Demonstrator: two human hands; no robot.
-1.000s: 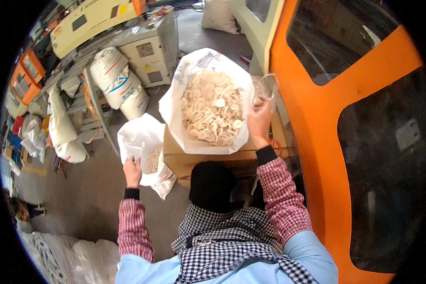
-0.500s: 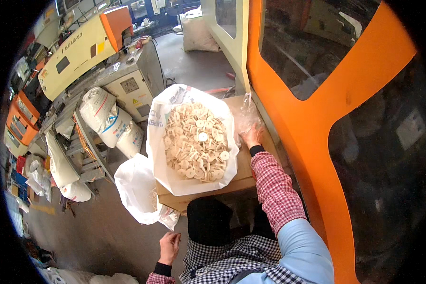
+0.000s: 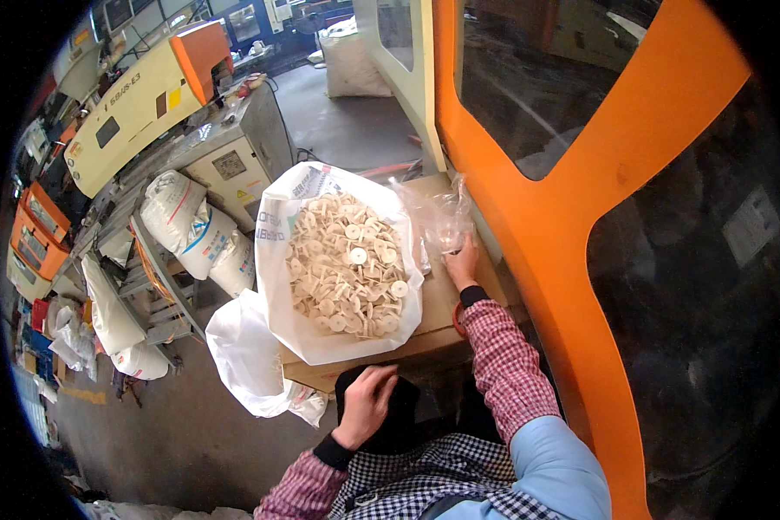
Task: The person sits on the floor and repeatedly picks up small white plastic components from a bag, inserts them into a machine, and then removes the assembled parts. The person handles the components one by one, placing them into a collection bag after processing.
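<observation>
My right hand (image 3: 463, 262) is closed on a crumpled clear plastic bag (image 3: 442, 214) lying on a cardboard box (image 3: 438, 316). To its left stands a large white sack (image 3: 273, 299) with its mouth wide apart, filled with pale cream discs that have thin stems (image 3: 347, 269). My left hand (image 3: 368, 406) is in front of the box, below the sack's near rim. It holds nothing that I can see, its fingers loosely bent and a little apart.
A smaller white sack (image 3: 238, 351) stands on the floor at the box's left. Close on my right rises an orange machine door frame (image 3: 572, 225) with dark windows. Full white sacks (image 3: 191, 225) lean by a metal rack (image 3: 160, 295), near a cream-coloured machine (image 3: 130, 121).
My left hand has come up and right, from low beside my lap to in front of the box. My right hand has closed on the clear bag, which has spread toward the sack.
</observation>
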